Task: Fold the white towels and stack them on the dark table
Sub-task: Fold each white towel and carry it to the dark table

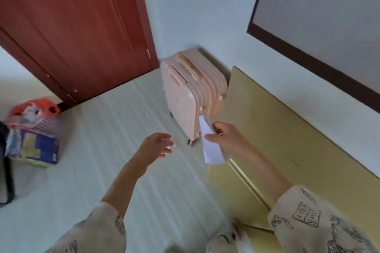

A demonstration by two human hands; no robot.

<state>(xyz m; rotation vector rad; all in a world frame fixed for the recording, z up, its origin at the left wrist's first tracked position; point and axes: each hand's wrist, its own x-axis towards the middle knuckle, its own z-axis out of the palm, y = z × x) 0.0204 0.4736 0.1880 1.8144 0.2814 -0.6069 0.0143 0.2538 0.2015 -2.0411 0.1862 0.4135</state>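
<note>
While the view tips down over a pale floor (115, 139), nothing here carries the task's things: no dark table shows, so where the stack should go cannot be told. At the far left edge of the floor, beside the foot of the red-brown door (78, 26), sits a heap of bags (33, 131), an orange and white one on a pink basket (46, 126) with a blue and yellow pack (40, 149) below; it looks simply parked out of the walking path. Next comes the left hand (156, 146), held out over the floor with fingers spread and loose, gripping nothing. I judge it is reaching across to take the free side of the cloth, since a fold needs two hands. Behind it, in the corner where floor meets wall, a pale pink suitcase (191, 92) stands upright on its wheels, close beside a yellow board (277, 135) that leans along the wall. In front of the suitcase the right hand (224, 135) pinches a white towel (210, 148) between thumb and curled fingers near its upper part, so the rest hangs down freely in the air; held that way the cloth drops straight and is easy to catch lower down. It looks small and narrow, perhaps already doubled, though blur hides the edges. At the bottom edge, something white (226, 240) near the person's patterned sleeves (320, 224) may be more towels; I cannot tell
</note>
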